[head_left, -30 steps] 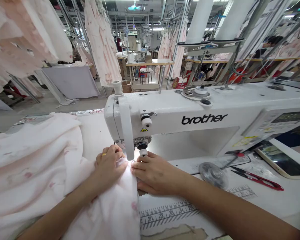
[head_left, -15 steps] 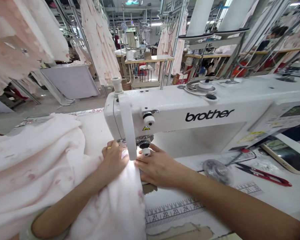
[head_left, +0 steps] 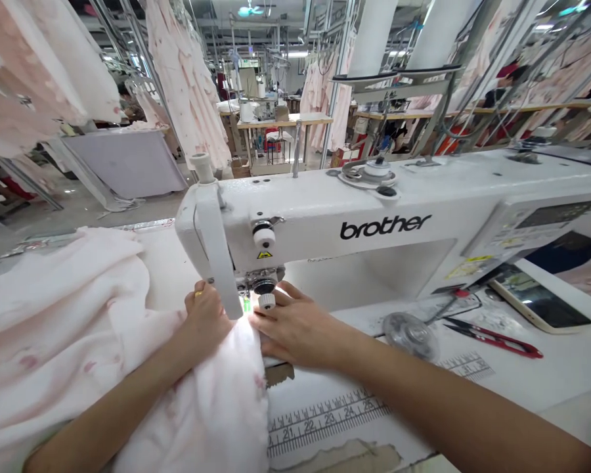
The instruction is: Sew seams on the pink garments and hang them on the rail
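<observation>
A white sewing machine (head_left: 305, 213) marked "brother" stands across the table, its lamp lighting the needle area. Soft pale pink fabric (head_left: 226, 394) with small darker spots runs under the needle end and spreads in folds to the left. My left hand (head_left: 207, 318) grips this fabric just left of the needle, fingers curled and a ring on one. On the right of the presser foot, my right hand (head_left: 295, 325) presses on the fabric's edge, fingers stretched forward. Its fingertips are partly hidden behind the machine's knob, and the needle itself cannot be made out.
Right of my forearm lie red-handled thread snips (head_left: 495, 336), a phone (head_left: 542, 299) and a clear round dish (head_left: 411, 335). A printed ruler scale (head_left: 329, 420) runs along the table. Pink garments (head_left: 187, 85) hang beyond, near other worktables.
The view has turned slightly right, so the machine and table sit further left. Both hands keep their places beside the needle; a small green glint now shows there.
</observation>
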Demonstrator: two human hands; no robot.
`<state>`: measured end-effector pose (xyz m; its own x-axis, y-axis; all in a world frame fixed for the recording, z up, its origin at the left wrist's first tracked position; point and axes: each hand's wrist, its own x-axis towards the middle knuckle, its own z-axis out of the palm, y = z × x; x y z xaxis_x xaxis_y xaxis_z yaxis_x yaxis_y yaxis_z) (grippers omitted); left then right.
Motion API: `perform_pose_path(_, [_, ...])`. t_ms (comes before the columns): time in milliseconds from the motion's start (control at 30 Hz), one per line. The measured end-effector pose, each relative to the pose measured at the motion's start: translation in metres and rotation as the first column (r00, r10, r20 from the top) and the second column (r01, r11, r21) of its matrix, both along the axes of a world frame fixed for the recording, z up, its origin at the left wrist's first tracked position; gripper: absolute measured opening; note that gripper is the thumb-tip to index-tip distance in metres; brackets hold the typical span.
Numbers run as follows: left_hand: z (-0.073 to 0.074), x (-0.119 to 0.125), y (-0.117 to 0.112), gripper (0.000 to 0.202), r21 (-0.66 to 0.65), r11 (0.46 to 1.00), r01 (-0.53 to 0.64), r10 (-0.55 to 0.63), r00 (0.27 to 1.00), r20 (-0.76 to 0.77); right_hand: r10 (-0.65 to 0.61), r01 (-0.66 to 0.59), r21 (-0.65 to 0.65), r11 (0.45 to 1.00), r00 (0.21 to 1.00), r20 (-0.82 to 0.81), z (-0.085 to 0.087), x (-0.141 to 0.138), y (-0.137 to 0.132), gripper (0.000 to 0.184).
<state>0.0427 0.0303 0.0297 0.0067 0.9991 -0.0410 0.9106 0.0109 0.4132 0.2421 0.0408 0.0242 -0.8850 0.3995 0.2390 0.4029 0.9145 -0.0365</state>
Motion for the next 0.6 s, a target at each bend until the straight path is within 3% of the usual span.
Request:
perform_pose_path(133, [0.011, -0.002, -0.001, 0.021, -0.013, 0.998, 0.066, -0.067, 0.996, -0.065, -0.006, 0.006, 0.007, 1.0, 1.0, -0.001, -0.001, 0.003, 0.002, 0.035])
perform_pose_path(200, [0.02, -0.009, -0.011, 0.015, -0.013, 0.991, 0.131, -0.132, 0.988, -0.084, -0.015, 0.015, 0.022, 1.0, 1.0, 0.003, 0.001, 0.005, 0.003, 0.039])
perform_pose_path(267, [0.026, -0.018, -0.029, 0.022, 0.08, 0.967, 0.241, -0.229, 0.963, -0.141, -0.025, 0.023, 0.041, 0.999, 0.999, 0.031, 0.006, 0.008, 0.005, 0.039])
perform_pose_path(300, [0.028, -0.022, -0.041, 0.031, 0.153, 0.934, 0.324, -0.294, 0.937, -0.191, -0.021, 0.019, 0.053, 0.998, 0.998, 0.051, 0.008, 0.009, 0.006, 0.037])
perform_pose_path(367, [0.026, -0.027, -0.065, 0.053, 0.276, 0.805, 0.525, -0.445, 0.842, -0.306, 0.011, -0.017, 0.079, 0.997, 0.997, 0.081, 0.013, 0.011, 0.007, 0.031])
perform_pose_path(433, [0.021, -0.027, -0.085, 0.056, 0.293, 0.698, 0.653, -0.555, 0.752, -0.355, 0.097, -0.106, 0.117, 0.987, 0.992, 0.083, 0.017, 0.013, 0.007, 0.031])
perform_pose_path(500, [0.015, -0.026, -0.095, 0.034, 0.265, 0.711, 0.652, -0.577, 0.755, -0.311, 0.244, -0.252, 0.173, 0.952, 0.968, 0.067, 0.018, 0.014, 0.003, 0.033])
perform_pose_path(600, [0.013, -0.027, -0.097, 0.02, 0.206, 0.827, 0.523, -0.501, 0.852, -0.152, 0.489, -0.482, 0.244, 0.841, 0.871, 0.036, 0.02, 0.01, -0.012, 0.03])
